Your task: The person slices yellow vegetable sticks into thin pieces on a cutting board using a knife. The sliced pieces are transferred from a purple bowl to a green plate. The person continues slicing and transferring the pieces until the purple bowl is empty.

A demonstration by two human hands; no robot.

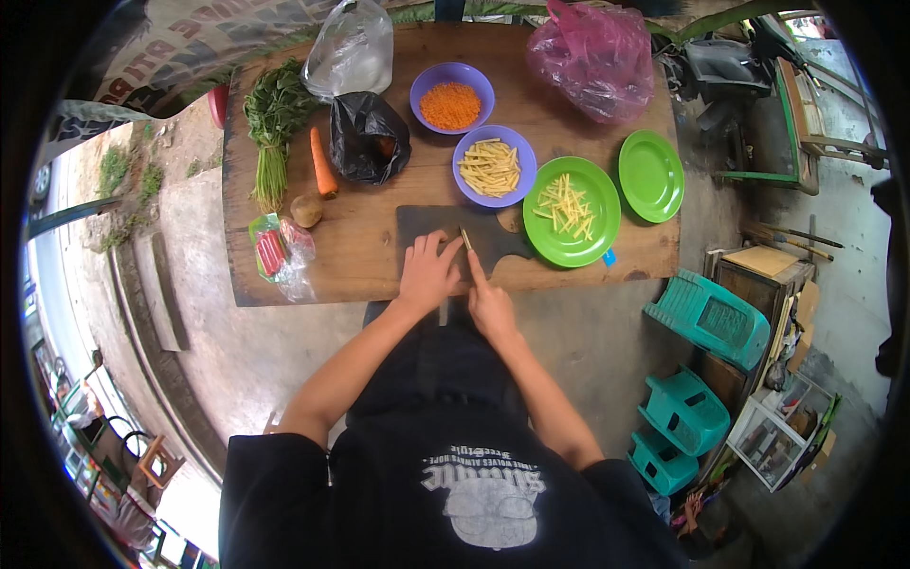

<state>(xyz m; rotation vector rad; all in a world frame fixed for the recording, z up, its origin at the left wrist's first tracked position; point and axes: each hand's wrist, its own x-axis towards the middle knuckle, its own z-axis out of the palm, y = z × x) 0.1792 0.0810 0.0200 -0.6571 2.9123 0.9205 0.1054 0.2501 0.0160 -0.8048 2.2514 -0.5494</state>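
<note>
On a dark cutting board (416, 220), my right hand (492, 306) is closed round a knife (466, 238), its index finger laid along the top. My left hand (429, 272) rests on the board just left of the blade, fingers bent; whether something small lies under them cannot be told. Beyond the board is a purple bowl (461, 186) of pale cut sticks (490, 167). A green plate (537, 245) with more pale sticks (566, 206) stands by the board's handle. Another purple bowl (418, 87) holds finely chopped orange pieces (450, 106).
On the wooden table's (341, 270) left lie leafy greens (274, 121), a carrot (322, 163), a brown round tuber (306, 211) and red packaged food (270, 249). Black (362, 135), clear (355, 50) and pink (597, 60) plastic bags stand farther back. A second green plate (650, 176) is at right.
</note>
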